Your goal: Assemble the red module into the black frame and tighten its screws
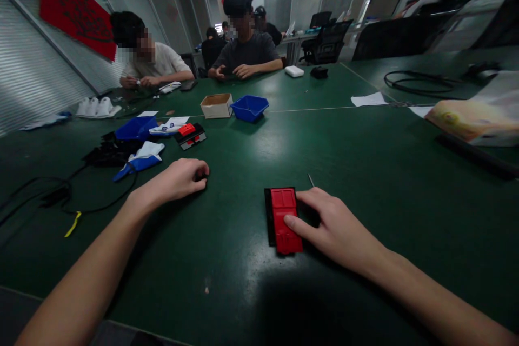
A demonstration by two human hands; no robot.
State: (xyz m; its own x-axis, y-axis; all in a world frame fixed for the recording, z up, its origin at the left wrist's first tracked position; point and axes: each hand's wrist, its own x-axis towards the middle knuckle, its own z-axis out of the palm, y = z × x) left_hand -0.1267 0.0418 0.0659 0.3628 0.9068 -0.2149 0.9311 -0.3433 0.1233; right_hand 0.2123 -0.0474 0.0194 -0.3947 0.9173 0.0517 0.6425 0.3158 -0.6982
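Observation:
A red plastic piece [284, 211], shaped like a small vehicle body, lies over a flat black piece [269, 216] on the green table. My right hand [334, 224] grips it from the right, thumb on top and forefinger against the far right edge. Just beyond the knuckles, a thin metal rod [310, 180] pokes out; its other end is hidden by the hand. My left hand [184, 177] rests on the table to the left, fingers loosely curled and thumb apart from the forefinger. Nothing shows between them, though the palm side is hidden.
Beyond my left hand lie a red and black piece [190, 136], blue and white gloves [141, 159], a blue bin [135, 128] and black cables [40, 189]. A cardboard box [217, 106] and another blue bin [250, 108] stand farther back. Two people sit across the table.

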